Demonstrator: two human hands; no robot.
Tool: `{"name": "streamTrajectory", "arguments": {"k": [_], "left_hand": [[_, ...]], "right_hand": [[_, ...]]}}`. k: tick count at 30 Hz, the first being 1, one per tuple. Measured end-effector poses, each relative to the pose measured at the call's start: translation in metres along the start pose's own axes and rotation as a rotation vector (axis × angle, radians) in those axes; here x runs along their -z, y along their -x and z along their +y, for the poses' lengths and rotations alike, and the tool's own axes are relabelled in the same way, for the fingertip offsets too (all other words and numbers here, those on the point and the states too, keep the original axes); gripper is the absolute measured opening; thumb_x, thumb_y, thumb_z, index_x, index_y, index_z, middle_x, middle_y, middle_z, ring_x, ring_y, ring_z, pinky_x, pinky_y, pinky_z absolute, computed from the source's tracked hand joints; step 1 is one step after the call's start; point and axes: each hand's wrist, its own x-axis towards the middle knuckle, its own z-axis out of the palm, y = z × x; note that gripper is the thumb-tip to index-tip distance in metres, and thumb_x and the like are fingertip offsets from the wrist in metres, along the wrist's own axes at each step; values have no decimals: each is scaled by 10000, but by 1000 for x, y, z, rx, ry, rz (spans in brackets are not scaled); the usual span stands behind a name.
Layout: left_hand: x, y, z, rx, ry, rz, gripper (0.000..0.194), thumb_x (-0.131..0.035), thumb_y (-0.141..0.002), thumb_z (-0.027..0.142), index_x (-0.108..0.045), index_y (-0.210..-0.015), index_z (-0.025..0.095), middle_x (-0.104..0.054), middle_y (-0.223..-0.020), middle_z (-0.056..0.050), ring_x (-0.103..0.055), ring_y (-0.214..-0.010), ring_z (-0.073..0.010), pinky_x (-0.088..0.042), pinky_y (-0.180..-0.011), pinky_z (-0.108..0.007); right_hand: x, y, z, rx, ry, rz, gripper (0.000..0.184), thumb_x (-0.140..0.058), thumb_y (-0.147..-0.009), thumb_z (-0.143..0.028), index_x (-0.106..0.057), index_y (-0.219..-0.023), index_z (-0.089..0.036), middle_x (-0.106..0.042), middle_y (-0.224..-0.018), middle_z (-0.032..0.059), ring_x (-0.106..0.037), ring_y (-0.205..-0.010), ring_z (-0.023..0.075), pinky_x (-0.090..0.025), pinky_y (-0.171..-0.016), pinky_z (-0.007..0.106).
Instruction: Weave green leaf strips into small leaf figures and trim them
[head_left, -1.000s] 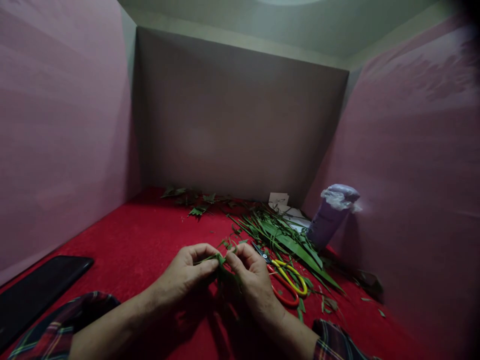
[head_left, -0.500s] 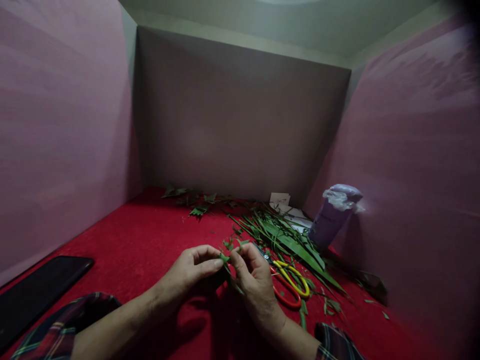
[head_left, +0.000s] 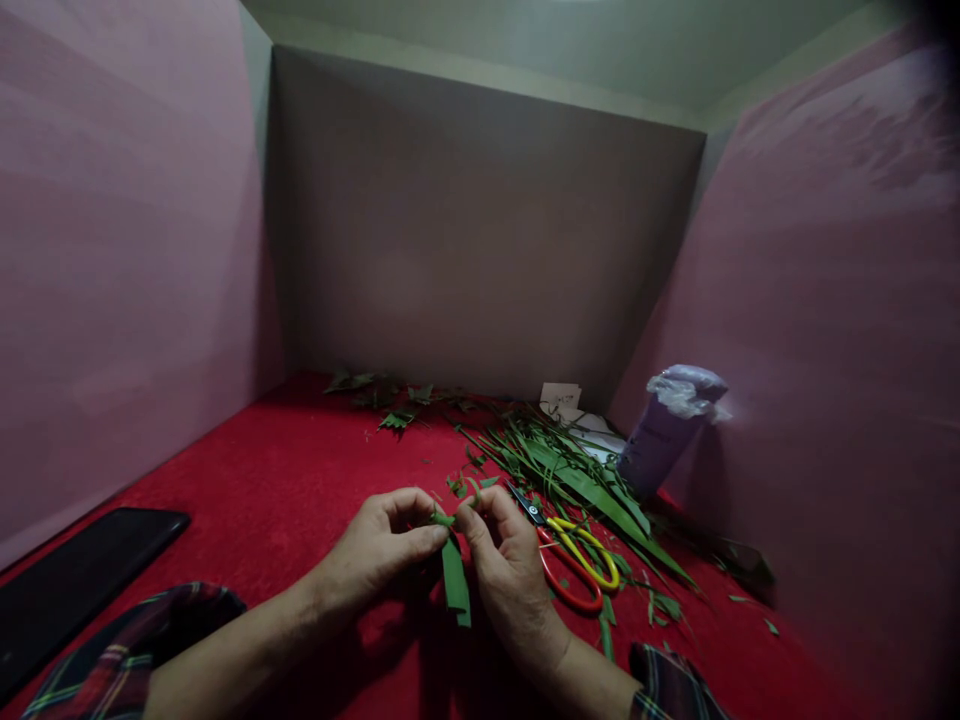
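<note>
Between my two hands is a folded strip of green leaf [head_left: 454,580], its broad end hanging down over the red cloth. My left hand [head_left: 382,540] pinches the upper part between thumb and fingers. Thumb and forefinger of my right hand [head_left: 514,565] grip a thin curled end of the same strip, close to the left fingertips. Just beyond the right hand lie scissors [head_left: 574,555] with one red and one yellow handle, blades pointing away. Small leaf scraps [head_left: 459,487] are scattered past the fingertips.
A heap of long green leaves [head_left: 577,480] covers the right side. Behind it are white papers [head_left: 561,397] and a tilted purple packet [head_left: 667,430]. A black phone-like slab [head_left: 90,560] lies at left. Cut leaves [head_left: 397,420] lie toward the back wall; pink walls [head_left: 127,260] flank the cloth.
The leaf strip has turned, so its flat broad side now hangs in view between the hands. Both hands keep nearly the same place and grip.
</note>
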Motion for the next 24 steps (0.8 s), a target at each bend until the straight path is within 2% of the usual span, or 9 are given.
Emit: {"name": "streamTrajectory", "arguments": {"k": [7,14,17,20,24], "left_hand": [[-3,2,6,-21,-103,64,238,-737,-597,316,-585,-657,143,-548,-512,51,-467,-457,-83,-346,-475,-203],[-2,0,2,25,-56,41,265,-736,-620,350,-574,-675,147,-552,-489,46,-461,-415,-80,-339,-445,-205],[1,-2,-1,23,10,5,272,-737,-644,347,-607,-779,150,-610,-592,15,-528,-481,-100,-387,-488,-220],[3,-3,0,-32,61,4,337,-782,-598,286,-630,-875,168,-632,-735,-1,-584,-615,-123,-432,-575,-235],[3,-3,1,-79,70,29,392,-803,-544,236,-635,-893,177,-631,-827,-8,-590,-677,-131,-446,-598,-234]], "right_hand": [[0,0,0,-17,7,18,183,-509,-839,-285,-475,-684,-194,-455,-620,-48,-413,-579,112,-325,-550,225],[0,-2,1,-59,-51,13,191,-507,-831,-307,-463,-684,-193,-439,-635,-47,-400,-607,120,-334,-576,236],[-1,-4,2,-87,-109,18,188,-496,-830,-325,-460,-701,-193,-438,-645,-46,-405,-612,120,-351,-581,238],[-1,-7,4,-120,-168,27,188,-483,-829,-343,-455,-720,-192,-447,-647,-43,-415,-598,118,-365,-567,241],[0,-9,7,-139,-206,52,189,-497,-820,-346,-463,-724,-187,-448,-640,-43,-411,-583,113,-362,-557,241]]}}
